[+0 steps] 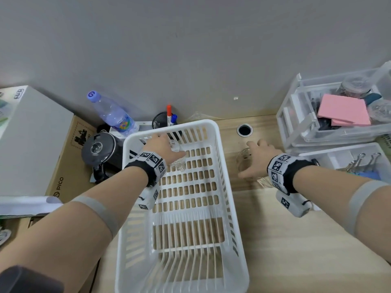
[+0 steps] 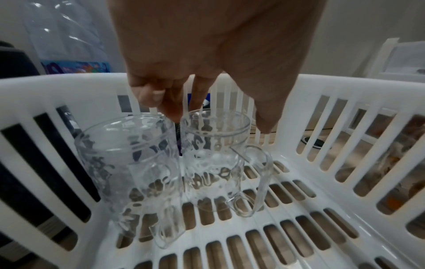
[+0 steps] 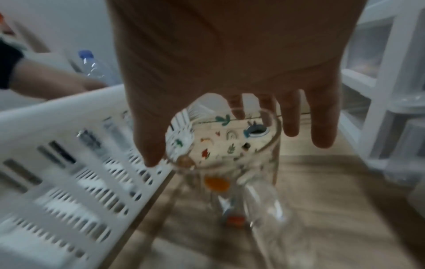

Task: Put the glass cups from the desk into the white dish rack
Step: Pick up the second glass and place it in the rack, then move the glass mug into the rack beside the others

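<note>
The white dish rack point(image 1: 232, 197) point(image 2: 345, 87) point(image 3: 69, 109) lies in the middle of the wooden desk. Two clear glass mugs with handles stand upright in its far left corner, one nearer point(image 2: 128, 163) and one farther point(image 2: 214, 163), and they show as one glass patch point(image 1: 178, 160) in the head view. My left hand point(image 1: 169, 149) point(image 2: 219, 121) hovers over the farther mug. Its fingers point down between the two rims, and the thumb stays just clear of the rim. To the right of the rack, my right hand point(image 1: 252, 160) point(image 3: 195, 136) pinches the rim of a decorated glass cup point(image 1: 241, 161) point(image 3: 220, 145) from above.
Another clear glass point(image 1: 263, 182) point(image 3: 266, 218) stands under my right wrist. A water bottle point(image 1: 114, 115), a black kettle point(image 1: 99, 149) and a pen holder point(image 1: 165, 121) crowd the rack's far left. Clear drawer organisers point(image 1: 338, 115) stand at the right. A cable hole point(image 1: 244, 130) lies behind the cup.
</note>
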A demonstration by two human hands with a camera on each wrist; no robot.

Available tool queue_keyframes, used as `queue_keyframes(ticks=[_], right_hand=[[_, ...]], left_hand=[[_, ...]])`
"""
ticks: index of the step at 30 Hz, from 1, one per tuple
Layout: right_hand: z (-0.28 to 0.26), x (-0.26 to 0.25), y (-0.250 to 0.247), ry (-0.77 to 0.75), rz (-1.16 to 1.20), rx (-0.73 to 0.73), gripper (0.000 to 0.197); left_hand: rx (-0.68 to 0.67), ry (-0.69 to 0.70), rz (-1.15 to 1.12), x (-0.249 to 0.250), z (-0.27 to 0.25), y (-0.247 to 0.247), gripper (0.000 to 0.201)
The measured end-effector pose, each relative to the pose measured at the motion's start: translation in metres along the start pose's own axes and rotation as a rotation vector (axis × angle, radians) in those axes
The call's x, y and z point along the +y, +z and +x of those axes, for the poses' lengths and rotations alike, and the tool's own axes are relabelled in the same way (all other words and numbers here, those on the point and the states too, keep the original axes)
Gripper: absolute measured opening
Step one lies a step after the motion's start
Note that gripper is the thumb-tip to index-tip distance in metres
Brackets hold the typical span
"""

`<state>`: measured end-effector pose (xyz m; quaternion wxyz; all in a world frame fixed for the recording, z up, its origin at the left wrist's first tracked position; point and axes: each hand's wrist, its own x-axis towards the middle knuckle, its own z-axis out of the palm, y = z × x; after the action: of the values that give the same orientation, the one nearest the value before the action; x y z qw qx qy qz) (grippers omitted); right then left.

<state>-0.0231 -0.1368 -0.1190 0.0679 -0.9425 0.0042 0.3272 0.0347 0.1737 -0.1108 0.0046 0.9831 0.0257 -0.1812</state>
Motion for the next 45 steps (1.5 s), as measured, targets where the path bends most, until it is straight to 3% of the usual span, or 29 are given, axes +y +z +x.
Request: queue_keyframes(ticks=[5, 8, 11, 14, 17, 19, 20, 22, 25, 27, 29, 33, 36, 39, 43, 45], right_hand=[[-0.004, -0.009, 0.015, 0.033, -0.001, 0.039, 0.090], [-0.007, -0.003, -0.005, 0.119, 0.146, 0.064, 0.098], [-0.013, 0.008, -0.046, 0.171, 0.414, 0.184, 0.114], [-0.023, 0.004, -0.092, 0.099, 0.840, 0.337, 0.107], [-0.036, -0.022, -0.118, -0.015, 1.286, 0.161, 0.082], [-0.047, -0.049, -0.122, -0.114, 1.458, 0.004, 0.046], [-0.052, -0.062, -0.121, -0.151, 1.500, -0.045, 0.033], [-0.059, -0.085, -0.114, -0.201, 1.571, -0.105, 0.029], [-0.060, -0.108, -0.101, -0.288, 1.628, -0.199, 0.037], [-0.056, -0.117, -0.093, -0.272, 1.525, -0.218, 0.045], [-0.053, -0.118, -0.090, -0.241, 1.328, -0.143, 0.052], [-0.042, -0.096, -0.087, -0.119, 1.226, 0.080, 0.102], [-0.042, -0.072, -0.085, -0.105, 1.209, 0.161, 0.091], [-0.038, -0.053, -0.077, -0.127, 1.189, 0.206, 0.065], [-0.030, -0.037, -0.062, -0.111, 1.098, 0.245, 0.071], [-0.028, -0.037, -0.055, -0.133, 0.969, 0.254, 0.059]], left_hand=[[0.194, -0.016, -0.076, -0.002, -0.013, -0.009, 0.067], [0.238, 0.042, -0.186, -0.001, -0.020, -0.021, 0.051], [0.148, 0.053, -0.396, 0.007, -0.024, -0.038, 0.049], [0.014, 0.034, -0.672, 0.021, -0.027, -0.060, 0.056], [-0.231, 0.035, -1.056, 0.041, -0.034, -0.083, 0.074], [-0.367, 0.071, -1.251, 0.050, -0.042, -0.098, 0.080], [-0.399, 0.103, -1.304, 0.052, -0.044, -0.103, 0.075], [-0.398, 0.133, -1.345, 0.051, -0.048, -0.110, 0.067], [-0.342, 0.077, -1.317, 0.030, -0.048, -0.110, 0.072], [-0.303, 0.024, -1.262, 0.016, -0.052, -0.107, 0.068], [-0.244, -0.023, -1.118, 0.012, -0.055, -0.105, 0.068], [-0.093, -0.006, -0.679, 0.022, -0.051, -0.091, 0.081], [-0.090, 0.023, -0.361, 0.043, -0.039, -0.074, 0.106], [-0.115, -0.037, -0.239, 0.064, -0.028, -0.057, 0.101], [-0.072, -0.049, -0.190, 0.077, -0.013, -0.033, 0.089], [-0.050, -0.059, -0.250, 0.076, -0.008, -0.026, 0.085]])
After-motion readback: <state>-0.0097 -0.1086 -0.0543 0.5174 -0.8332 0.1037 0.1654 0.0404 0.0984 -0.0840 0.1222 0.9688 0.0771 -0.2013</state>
